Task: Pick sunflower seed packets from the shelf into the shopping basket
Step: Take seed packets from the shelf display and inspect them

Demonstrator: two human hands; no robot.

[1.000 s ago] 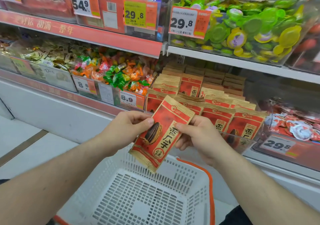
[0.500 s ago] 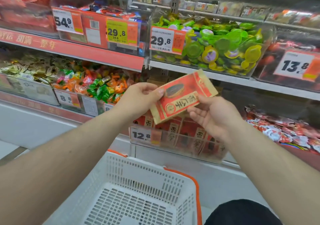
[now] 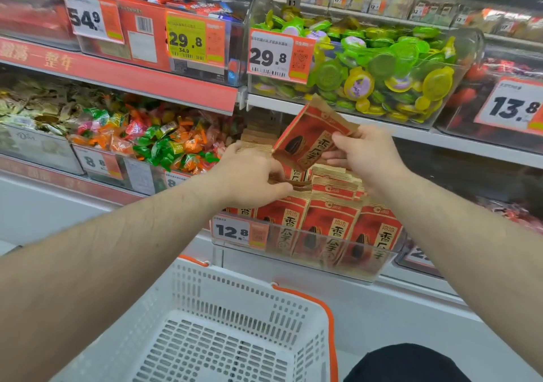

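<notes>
Supermarket aisle, snack shelf (image 3: 382,130); clear bin (image 3: 308,256) of sunflower seed packets (image 3: 332,225) on lower tier, tag 12.8. Right hand (image 3: 367,158) pinches one raised packet (image 3: 308,140) by upper corner, above bin. Left hand (image 3: 249,178) curled over stacked packets, pinching edge of another. White shopping basket (image 3: 235,293) below, no packets visible inside. Step: picking. Next, likely: lift second packet free, lower both into basket.

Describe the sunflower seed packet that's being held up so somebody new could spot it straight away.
Find the clear bin tagged 12.8 on the lower shelf, packed with red sunflower seed packets. Just above it, the right hand pinches one packet. Unlike the upright rows, it is lifted clear and tilted.
</notes>
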